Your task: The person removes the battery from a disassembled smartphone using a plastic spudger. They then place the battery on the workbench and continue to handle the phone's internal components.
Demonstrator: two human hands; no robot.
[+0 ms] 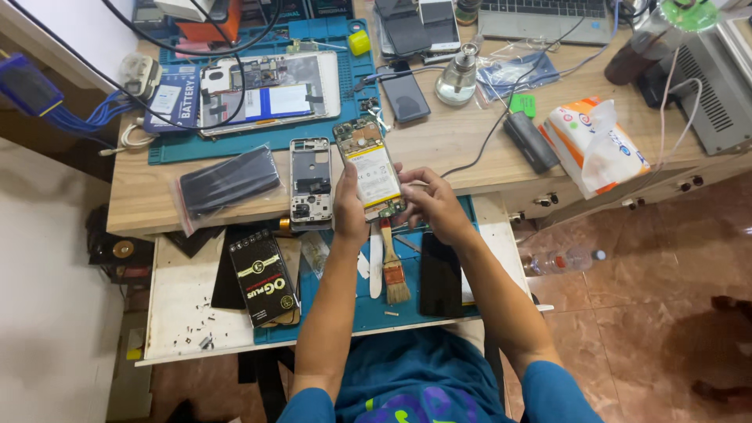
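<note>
While your left hand [350,205] grips one long edge of the opened phone [370,167] and your right hand [427,202] pinches its lower end above the desk's front edge, treat it as light, stiff, fragile: hold the frame edges, not the exposed board. Just left lies a bare phone frame [311,182]; below, a brush [394,274].

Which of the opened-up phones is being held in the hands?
The one with the white battery, between left hand and right hand. The grey frame beside it lies untouched.
</note>
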